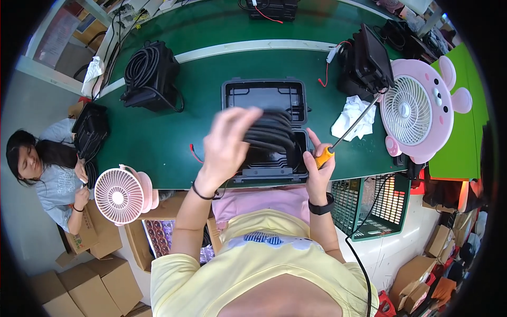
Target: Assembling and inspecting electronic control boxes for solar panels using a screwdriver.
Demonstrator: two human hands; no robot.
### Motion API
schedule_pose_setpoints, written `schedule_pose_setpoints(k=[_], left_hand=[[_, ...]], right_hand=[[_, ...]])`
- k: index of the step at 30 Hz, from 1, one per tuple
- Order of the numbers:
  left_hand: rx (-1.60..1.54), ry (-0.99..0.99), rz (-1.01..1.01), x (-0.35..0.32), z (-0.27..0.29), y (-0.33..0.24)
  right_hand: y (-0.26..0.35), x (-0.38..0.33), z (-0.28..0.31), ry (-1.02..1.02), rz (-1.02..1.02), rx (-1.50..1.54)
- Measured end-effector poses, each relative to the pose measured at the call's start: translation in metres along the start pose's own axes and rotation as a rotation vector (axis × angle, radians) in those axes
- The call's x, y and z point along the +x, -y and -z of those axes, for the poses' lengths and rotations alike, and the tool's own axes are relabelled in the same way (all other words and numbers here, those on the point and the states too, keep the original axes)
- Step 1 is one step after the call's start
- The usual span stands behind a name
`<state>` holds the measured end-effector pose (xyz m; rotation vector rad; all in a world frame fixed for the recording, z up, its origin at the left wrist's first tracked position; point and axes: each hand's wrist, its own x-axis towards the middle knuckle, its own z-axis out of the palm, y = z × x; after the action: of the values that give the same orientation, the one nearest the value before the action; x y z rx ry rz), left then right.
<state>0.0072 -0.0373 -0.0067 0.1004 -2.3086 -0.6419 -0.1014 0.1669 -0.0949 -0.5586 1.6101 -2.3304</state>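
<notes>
A black hard case (227, 98) lies open on the green table in front of me, its lid folded back on the far side. A coil of thick black cable (270, 134) rests in its near half, blurred along the top. My left hand (227, 140) is raised at the coil's left side, smeared by motion, with its fingers stretched and apart. In my right hand (319, 171), at the case's right edge, is a screwdriver (323, 157) with an orange-yellow handle. Its long shaft points up and to the right.
More black cases stand at the left (166, 79) and right (364, 63). White tissue (356, 119) lies beside a pink fan (409, 111). A smaller pink fan (119, 195) is at the left, near a seated person (58, 164). A green crate (383, 206) sits below the table edge.
</notes>
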Motion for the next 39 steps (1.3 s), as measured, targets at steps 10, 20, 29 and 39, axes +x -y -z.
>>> schedule_pose_setpoints(k=[10, 20, 29, 39], left_hand=[[0.831, -0.229, 0.285, -0.06, 0.05, 0.032], [0.335, -0.084, -0.467, -0.104, 0.026, 0.014], [-0.748, 0.22, 0.621, -0.036, 0.038, 0.007], [-0.507, 0.306, 0.386, -0.02, 0.039, 0.003]], right_hand=[[0.004, 0.0, -0.004, -0.015, -0.023, -0.013], [0.008, 0.009, -0.004, -0.031, -0.046, -0.013], [0.024, 0.029, -0.016, -0.021, -0.129, -0.009], [0.009, 0.01, -0.004, 0.05, -0.055, -0.012]])
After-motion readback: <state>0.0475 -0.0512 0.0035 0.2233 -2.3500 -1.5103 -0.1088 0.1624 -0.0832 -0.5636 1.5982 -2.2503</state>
